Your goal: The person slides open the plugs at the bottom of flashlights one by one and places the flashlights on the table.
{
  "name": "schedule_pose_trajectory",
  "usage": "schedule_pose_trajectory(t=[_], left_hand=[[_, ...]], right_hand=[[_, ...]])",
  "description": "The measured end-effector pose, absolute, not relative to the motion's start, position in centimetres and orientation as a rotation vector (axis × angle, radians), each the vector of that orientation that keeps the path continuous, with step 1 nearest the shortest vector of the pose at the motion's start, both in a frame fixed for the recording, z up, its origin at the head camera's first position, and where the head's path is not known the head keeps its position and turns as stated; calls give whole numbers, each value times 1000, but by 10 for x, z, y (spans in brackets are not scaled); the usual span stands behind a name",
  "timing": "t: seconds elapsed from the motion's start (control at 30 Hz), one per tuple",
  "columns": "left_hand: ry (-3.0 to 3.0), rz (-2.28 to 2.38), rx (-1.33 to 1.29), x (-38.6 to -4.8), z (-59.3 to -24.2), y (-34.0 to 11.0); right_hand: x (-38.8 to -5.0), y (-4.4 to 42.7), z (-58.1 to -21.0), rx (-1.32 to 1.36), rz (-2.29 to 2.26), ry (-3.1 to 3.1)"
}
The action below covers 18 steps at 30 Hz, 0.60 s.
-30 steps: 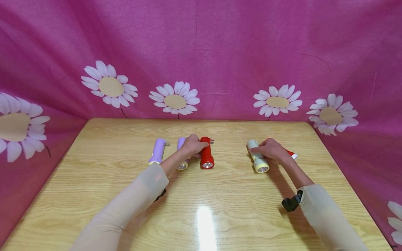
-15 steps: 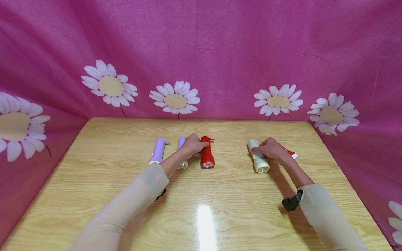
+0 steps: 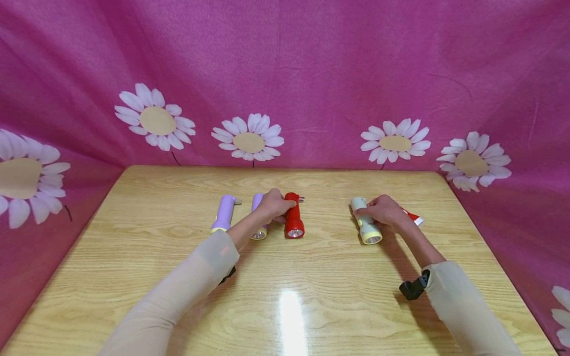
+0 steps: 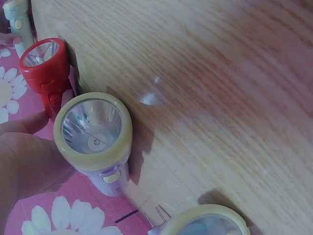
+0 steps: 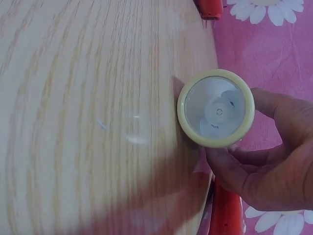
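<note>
Lying on the table, a red flashlight [image 3: 293, 217] is gripped near its middle by my left hand [image 3: 270, 205], its lamp end facing me. Just left of that hand lies a purple flashlight [image 4: 108, 181] with a cream rim, partly hidden by the hand in the head view. My right hand [image 3: 386, 211] holds a pale grey-green flashlight [image 3: 366, 228] with a yellowish rim, thumb and fingers on either side of its body. Behind the right hand a red and white thing [image 3: 414, 217] shows only in part; in the right wrist view its red body [image 5: 226, 208] lies beside the fingers.
Another purple flashlight [image 3: 224, 212] lies farther left, plug prongs pointing right. The wooden table [image 3: 329, 282] meets a pink flowered cloth [image 3: 320, 99] at its back and sides. Prongs stick out from the red flashlight's rear end.
</note>
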State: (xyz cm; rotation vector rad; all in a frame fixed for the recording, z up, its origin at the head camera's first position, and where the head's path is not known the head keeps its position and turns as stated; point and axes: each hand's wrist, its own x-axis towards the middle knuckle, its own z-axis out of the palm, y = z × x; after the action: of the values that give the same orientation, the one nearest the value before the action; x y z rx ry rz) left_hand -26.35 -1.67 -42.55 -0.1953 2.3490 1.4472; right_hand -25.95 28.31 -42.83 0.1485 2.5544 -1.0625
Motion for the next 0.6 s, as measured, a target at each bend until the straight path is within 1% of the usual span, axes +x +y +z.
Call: schedule_pose_trajectory(t=[0.6], left_hand=[[2307,1489,-197,-265,-426,-18]], right_hand=[[-255,267,-411,153,-1141,2544]])
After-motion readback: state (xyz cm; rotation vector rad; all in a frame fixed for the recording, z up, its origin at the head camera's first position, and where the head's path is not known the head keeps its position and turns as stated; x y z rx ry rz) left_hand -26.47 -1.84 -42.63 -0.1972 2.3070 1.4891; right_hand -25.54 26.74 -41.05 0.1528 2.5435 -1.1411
